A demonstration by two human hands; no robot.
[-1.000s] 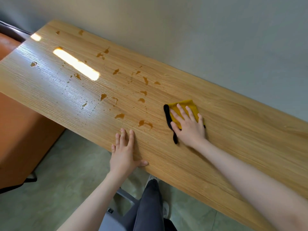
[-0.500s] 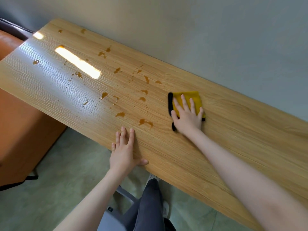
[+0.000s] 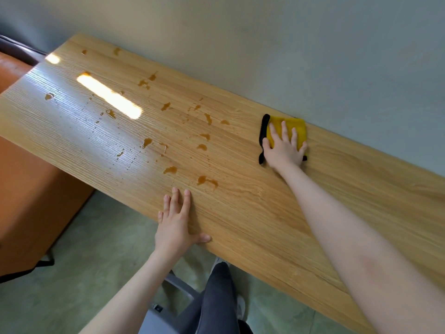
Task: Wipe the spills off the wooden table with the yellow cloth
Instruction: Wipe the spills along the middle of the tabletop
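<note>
Spills (image 3: 207,180) of amber liquid lie at nine o'clock from our right hand (image 3: 284,147), pressed flat, fingers spread, on the folded yellow cloth (image 3: 298,126); left hand (image 3: 174,225) rests flat on the wooden table (image 3: 265,225).

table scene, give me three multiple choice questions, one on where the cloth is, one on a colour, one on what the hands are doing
1. Where is the cloth on the table?
A. at the far edge, by the wall
B. at the near edge, by the left hand
C. hanging off the left end

2. What colour is the cloth's edging?
A. white
B. black
C. red

3. How is the right hand placed?
A. lifted clear of the table
B. curled in a fist beside the cloth
C. flat on the cloth, fingers spread

Answers:
1. A, the cloth lies next to the wall, away from the brown spills.
2. B, a black strip runs along the yellow cloth's left side.
3. C, the fingers lie straight across the cloth, while the left hand rests flat at the near edge.
</note>
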